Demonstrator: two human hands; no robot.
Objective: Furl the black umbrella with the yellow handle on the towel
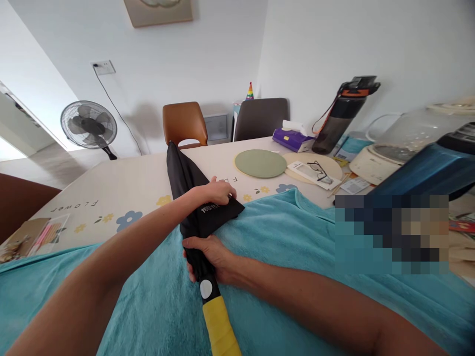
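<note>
A black folded umbrella (191,212) lies lengthwise before me, its tip toward the far side of the table. Its handle is wrapped in yellow, with a round light button just above the wrap. My right hand (213,254) is closed round the gathered black fabric above that button. Reaching across the umbrella, my left hand (220,192) pinches a loose flap of the canopy that spreads to the right; white characters are printed on this flap. Under the umbrella's near half is a turquoise towel-like cloth (148,301).
On the right stand a purple tissue pack (293,140), a dark bottle (339,121), a blue bottle (411,168) and a glass kettle (404,138). Glasses (319,172) lie near a green round mat (260,163). Two chairs and a fan (89,124) are beyond.
</note>
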